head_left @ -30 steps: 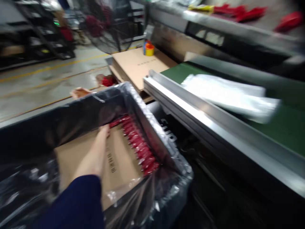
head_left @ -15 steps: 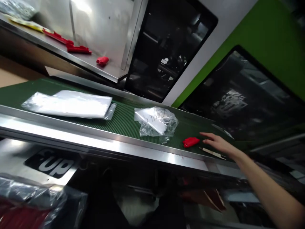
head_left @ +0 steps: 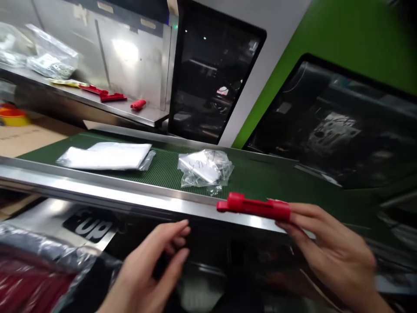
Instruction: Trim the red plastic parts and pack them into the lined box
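My right hand (head_left: 329, 243) grips one end of a long red plastic part (head_left: 257, 208), its fingers above and its thumb below. The part points left, held over the metal front rail (head_left: 153, 198) of the green conveyor belt (head_left: 166, 161). To the left and lower, my left hand (head_left: 153, 261) is empty, with its fingers curled and a gap between thumb and fingertips. Behind the red part, a crumpled clear plastic bag (head_left: 206, 167) with handwriting on a white piece lies on the belt.
A stack of flat white plastic bags (head_left: 107, 155) lies on the belt's left. On the metal shelf (head_left: 143, 117) above rest several red parts (head_left: 112, 97) and a clear bag of small pieces (head_left: 52, 61). A machine window (head_left: 325, 126) stands behind. Bagged dark red material (head_left: 32, 282) sits lower left.
My right hand has taken up a red part from the belt and brought it nearer. My left hand has come into view. The camera view has shifted.
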`<state>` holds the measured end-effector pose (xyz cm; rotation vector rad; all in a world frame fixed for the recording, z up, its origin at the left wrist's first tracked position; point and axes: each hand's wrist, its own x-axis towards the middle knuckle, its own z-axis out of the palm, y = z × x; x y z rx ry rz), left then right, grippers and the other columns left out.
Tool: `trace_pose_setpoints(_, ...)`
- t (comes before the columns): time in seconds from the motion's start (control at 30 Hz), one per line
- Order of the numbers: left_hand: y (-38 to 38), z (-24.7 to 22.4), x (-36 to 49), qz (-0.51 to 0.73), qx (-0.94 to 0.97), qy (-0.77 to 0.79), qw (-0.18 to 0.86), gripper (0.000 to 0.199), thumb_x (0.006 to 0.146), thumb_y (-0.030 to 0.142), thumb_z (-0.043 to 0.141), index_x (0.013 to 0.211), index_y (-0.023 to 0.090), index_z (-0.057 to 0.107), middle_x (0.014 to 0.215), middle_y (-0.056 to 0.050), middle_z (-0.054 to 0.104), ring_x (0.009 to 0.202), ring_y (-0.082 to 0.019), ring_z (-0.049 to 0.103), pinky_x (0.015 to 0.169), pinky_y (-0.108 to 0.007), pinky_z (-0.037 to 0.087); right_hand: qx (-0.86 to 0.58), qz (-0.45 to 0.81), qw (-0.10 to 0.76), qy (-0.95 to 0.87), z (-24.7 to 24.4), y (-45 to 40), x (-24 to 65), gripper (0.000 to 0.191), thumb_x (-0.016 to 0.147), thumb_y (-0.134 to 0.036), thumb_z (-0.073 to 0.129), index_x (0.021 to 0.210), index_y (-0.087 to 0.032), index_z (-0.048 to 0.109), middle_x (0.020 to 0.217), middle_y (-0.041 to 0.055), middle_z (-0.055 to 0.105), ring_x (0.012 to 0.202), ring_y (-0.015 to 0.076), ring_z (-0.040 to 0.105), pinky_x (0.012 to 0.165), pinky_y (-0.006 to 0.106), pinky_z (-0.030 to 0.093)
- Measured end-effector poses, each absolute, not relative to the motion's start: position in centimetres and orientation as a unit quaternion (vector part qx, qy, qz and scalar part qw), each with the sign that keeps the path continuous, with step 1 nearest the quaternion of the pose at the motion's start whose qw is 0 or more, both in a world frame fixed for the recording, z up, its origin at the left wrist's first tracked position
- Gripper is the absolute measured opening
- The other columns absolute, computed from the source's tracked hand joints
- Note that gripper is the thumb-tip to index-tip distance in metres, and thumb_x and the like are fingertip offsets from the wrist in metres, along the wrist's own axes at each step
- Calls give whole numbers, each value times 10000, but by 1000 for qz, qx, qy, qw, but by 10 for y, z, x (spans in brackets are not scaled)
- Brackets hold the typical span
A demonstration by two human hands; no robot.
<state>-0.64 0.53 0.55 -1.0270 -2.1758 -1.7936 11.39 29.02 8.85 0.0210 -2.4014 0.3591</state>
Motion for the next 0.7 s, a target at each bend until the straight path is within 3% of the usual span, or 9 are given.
trace_pose_setpoints(0.1, 29, 15, 14, -639, -338, -690, 25, 432, 915, 158, 557, 1286, 375, 508, 1010, 26, 692, 829, -107, 692, 749, -184, 574, 99, 166, 325, -926, 83, 262, 131, 233, 879, -111, 606, 1064, -248, 640, 1144, 18, 605, 956, 140, 621, 755, 221, 538)
trace_pose_setpoints(0.3, 17, 16, 37, -661, -279, -696, -35, 243, 934, 129, 534, 1074, 316, 602, 934, 31, 649, 779, -89, 646, 707, -185, 525, 128, 231, 275, -924, 58, 262, 143, 281, 859, -101, 615, 1116, -213, 636, 1167, 61, 582, 1004, 175, 622, 788, 218, 558)
trace_pose_setpoints(0.5, 8, 22, 46, -652, -266, -708, -55, 198, 919, 131, 565, 1035, 279, 627, 901, 19, 633, 785, -93, 615, 708, -194, 497, 17, 353, 241, -904, 22, 257, 145, 123, 873, -342, 660, 983, -295, 690, 1082, 5, 655, 895, 176, 681, 738, 196, 593)
trace_pose_setpoints(0.7, 7, 15, 45, -661, -220, -712, -93, 248, 925, 183, 587, 1131, 310, 641, 911, 23, 662, 791, -89, 623, 714, -189, 495, -65, 372, 160, -912, -17, 269, 156, 228, 801, -498, 709, 899, -293, 715, 1017, -17, 714, 864, 176, 708, 757, 135, 564)
